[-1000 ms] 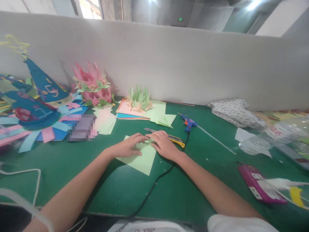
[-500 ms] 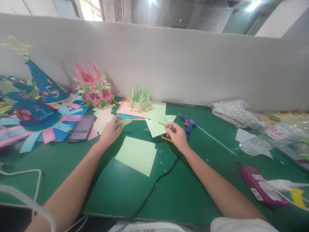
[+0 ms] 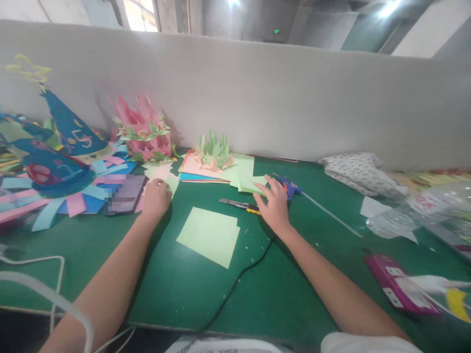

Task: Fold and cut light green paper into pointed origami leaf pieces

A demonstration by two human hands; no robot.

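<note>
My left hand [image 3: 157,198] is closed, its fingers curled at the edge of a light green paper piece [image 3: 172,184] by a small pile of pale pink paper [image 3: 159,169]. Its fingertips are partly hidden. My right hand [image 3: 274,203] has its fingers spread over light green paper [image 3: 246,182] at the back of the table. Just left of that hand lies a utility knife [image 3: 239,204] with its blade out. Two overlapping light green sheets [image 3: 209,236] lie flat between my forearms. A blue glue gun [image 3: 292,188] with a long glue stick is partly behind my right hand.
Paper crowns, one pink [image 3: 143,130] and one green [image 3: 214,149], stand by the wall. Blue cone hats [image 3: 75,130] and a phone [image 3: 127,195] are at left. A black cable [image 3: 239,277] crosses the table. At right are a plastic bottle [image 3: 415,208] and a purple power strip [image 3: 399,282].
My left hand has drawn back left and lowered the green piece toward the pile. My right fingers have opened from a pinch on thin green strips and moved slightly back, uncovering the knife.
</note>
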